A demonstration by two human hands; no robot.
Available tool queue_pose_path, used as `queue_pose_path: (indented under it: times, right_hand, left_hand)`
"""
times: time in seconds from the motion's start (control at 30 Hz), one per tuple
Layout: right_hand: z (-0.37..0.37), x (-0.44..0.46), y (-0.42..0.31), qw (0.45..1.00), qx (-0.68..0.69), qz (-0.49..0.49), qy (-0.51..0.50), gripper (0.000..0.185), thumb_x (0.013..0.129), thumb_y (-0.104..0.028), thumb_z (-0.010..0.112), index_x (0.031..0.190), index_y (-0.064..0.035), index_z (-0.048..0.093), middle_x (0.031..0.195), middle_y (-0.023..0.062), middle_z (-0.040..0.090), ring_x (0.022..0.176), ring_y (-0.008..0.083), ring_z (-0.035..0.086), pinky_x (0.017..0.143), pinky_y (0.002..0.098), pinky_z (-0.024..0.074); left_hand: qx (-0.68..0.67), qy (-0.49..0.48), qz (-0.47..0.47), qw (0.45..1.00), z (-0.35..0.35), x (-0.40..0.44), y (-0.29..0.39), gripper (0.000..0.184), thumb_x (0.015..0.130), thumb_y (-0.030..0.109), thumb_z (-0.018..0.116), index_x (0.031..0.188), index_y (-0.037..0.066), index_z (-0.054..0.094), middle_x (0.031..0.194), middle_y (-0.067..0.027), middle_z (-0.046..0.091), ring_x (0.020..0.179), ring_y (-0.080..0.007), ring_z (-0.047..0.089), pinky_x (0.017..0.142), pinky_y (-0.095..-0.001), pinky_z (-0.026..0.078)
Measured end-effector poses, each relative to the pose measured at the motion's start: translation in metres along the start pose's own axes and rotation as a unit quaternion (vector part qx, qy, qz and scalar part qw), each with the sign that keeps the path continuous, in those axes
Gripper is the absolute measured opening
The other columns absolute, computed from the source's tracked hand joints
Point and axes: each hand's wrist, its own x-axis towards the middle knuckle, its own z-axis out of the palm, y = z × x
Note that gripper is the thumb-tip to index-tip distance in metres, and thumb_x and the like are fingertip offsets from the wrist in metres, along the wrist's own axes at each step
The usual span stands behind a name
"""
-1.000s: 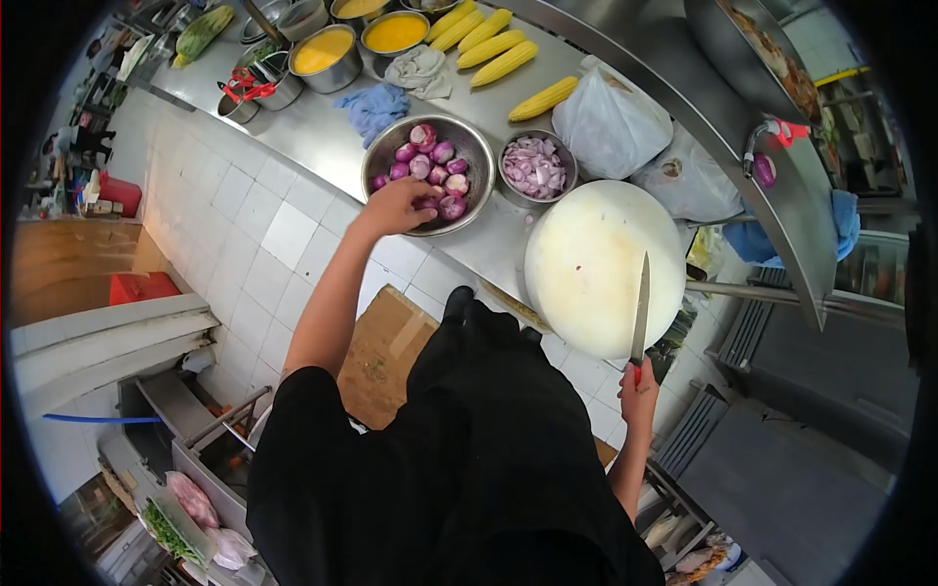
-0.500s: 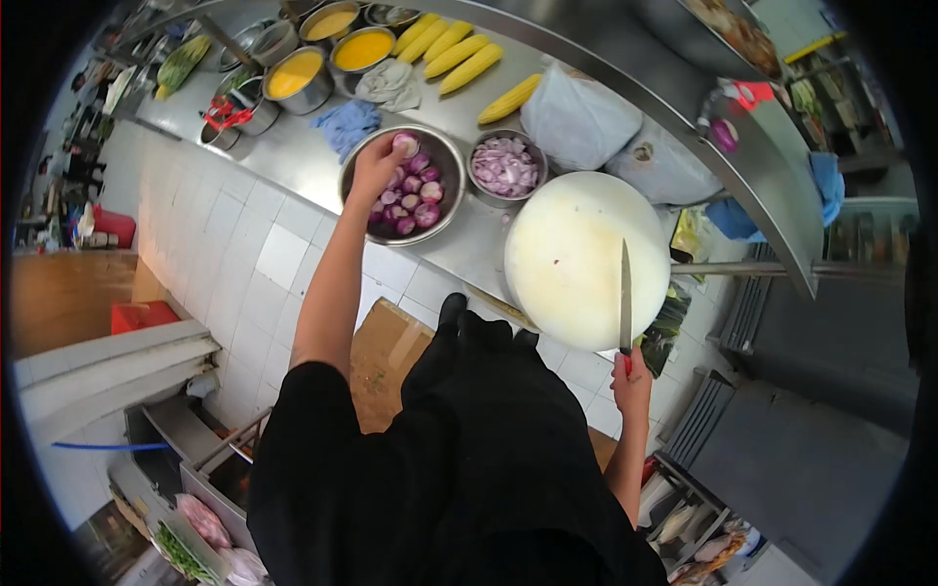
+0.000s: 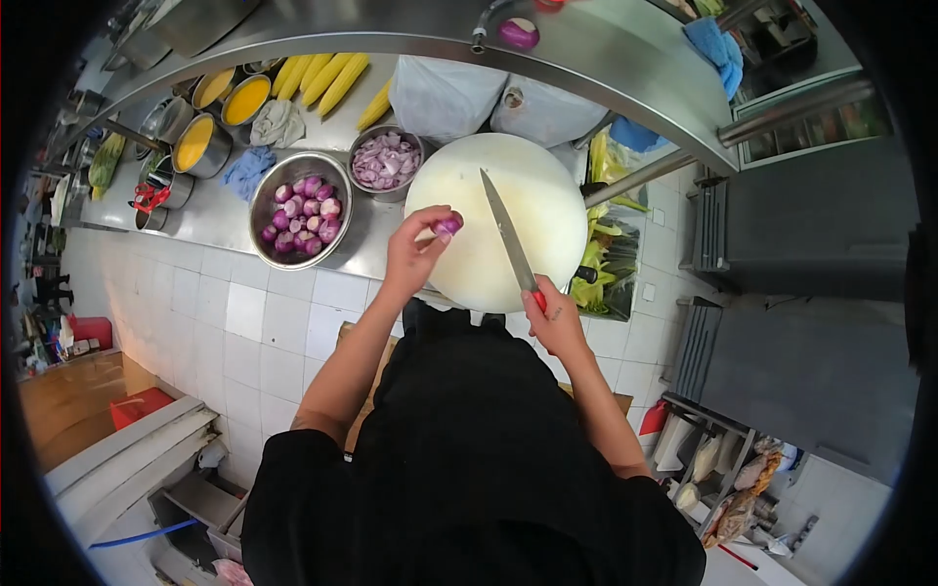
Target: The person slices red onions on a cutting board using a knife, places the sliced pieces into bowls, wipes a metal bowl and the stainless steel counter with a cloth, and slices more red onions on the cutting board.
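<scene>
Between the fingers of my left hand (image 3: 413, 252) is a peeled purple onion (image 3: 448, 224), held over the left side of the round white cutting board (image 3: 543, 210). My right hand (image 3: 557, 318) grips the red handle of a long knife (image 3: 509, 234); its blade lies across the board's middle, pointing away from me. To the left stands a large steel bowl (image 3: 256, 234) with several whole purple onions (image 3: 305, 210) in it. A smaller steel bowl (image 3: 392, 194) beside the board contains chopped onion (image 3: 385, 160).
Corn cobs (image 3: 335, 82) and white plastic bags (image 3: 446, 98) lie behind the bowls. Pots of yellow liquid (image 3: 195, 143) and a blue cloth (image 3: 249, 169) are at the left. A steel shelf edge (image 3: 391, 44) overhangs the back, and a bin of green husks (image 3: 611, 269) stands right.
My left hand has moved right from the large bowl to the board, bringing an onion. The knife has shifted left and tilted over the board, and the view has turned.
</scene>
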Motion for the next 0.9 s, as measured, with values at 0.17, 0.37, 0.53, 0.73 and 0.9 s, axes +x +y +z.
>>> queue_pose_path:
  times: [0.17,0.37,0.53,0.73,0.9]
  right_hand:
    - [-0.001,0.001,0.011,0.989,-0.129,-0.066,0.015,0.023,0.107,-0.024,0.063,0.115,-0.0025,0.061,0.078,0.0218,0.073,0.074,0.0465,0.072,0.068,0.055,0.0562]
    - [-0.004,0.0,0.009,0.954,-0.278,-0.105,-0.019,0.02,0.106,-0.021,0.062,0.103,-0.0028,0.055,0.075,0.0225,0.072,0.073,0.0467,0.072,0.067,0.0578,0.0565]
    - [-0.016,-0.014,-0.026,0.944,-0.271,-0.189,-0.007,0.017,0.105,-0.018,0.062,0.103,-0.0026,0.055,0.071,0.0209,0.07,0.07,0.0448,0.072,0.065,0.0562,0.0561]
    - [-0.038,-0.032,-0.043,0.927,-0.318,-0.189,-0.069,0.015,0.104,-0.015,0.062,0.103,-0.0023,0.055,0.071,0.0201,0.07,0.069,0.0431,0.072,0.063,0.0551,0.0548]
    - [-0.026,-0.014,-0.04,0.931,-0.312,-0.156,-0.105,0.014,0.106,-0.014,0.056,0.107,-0.0011,0.053,0.073,0.023,0.07,0.073,0.0481,0.071,0.067,0.058,0.0543]
  left_hand:
    - [0.449,-0.065,0.271,0.849,0.007,-0.018,-0.003,0.038,0.083,-0.008,0.078,0.117,0.008,0.074,0.136,-0.0133,0.069,0.123,-0.0376,0.066,0.104,-0.0449,0.056]
    - [0.473,-0.068,0.307,0.823,-0.005,-0.021,0.014,0.034,0.081,-0.007,0.08,0.111,0.008,0.076,0.124,-0.0104,0.072,0.115,-0.0339,0.069,0.098,-0.0435,0.058]
    - [0.493,-0.139,0.325,0.795,-0.009,-0.005,0.004,0.029,0.08,-0.007,0.079,0.106,0.008,0.076,0.112,-0.0068,0.073,0.108,-0.0315,0.07,0.091,-0.0419,0.06]
    - [0.505,-0.154,0.327,0.784,-0.013,-0.001,0.004,0.028,0.08,-0.007,0.076,0.104,0.009,0.077,0.111,-0.0042,0.073,0.107,-0.0279,0.07,0.087,-0.0386,0.061]
    - [0.49,-0.147,0.333,0.792,-0.016,0.0,-0.002,0.028,0.08,-0.006,0.076,0.104,0.009,0.077,0.112,-0.0041,0.073,0.107,-0.0282,0.071,0.088,-0.0386,0.061]
